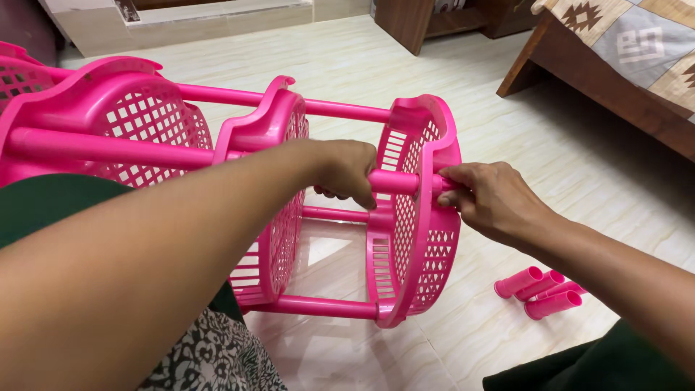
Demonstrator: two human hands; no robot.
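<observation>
The left hand (347, 172) is wrapped around a pink tube (394, 181) on the rack (416, 217), which lies sideways. The right hand (489, 199) pinches the tube's end; 3 loose tubes (539, 292) lie on the floor (579, 166).

Glossy cream tiled floor (579, 145). Wooden bed (601, 80) with patchwork quilt (644, 43) at right; dark wooden furniture (409, 22) beyond.

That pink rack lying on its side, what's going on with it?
A person has a pink plastic basket rack tipped on its side across the lap and the tiled floor. The left hand grips a pink tube just inside the end basket. The right hand pinches a short pink piece on the outer side of that same basket. A few loose pink tubes lie on the floor by the right arm.
</observation>
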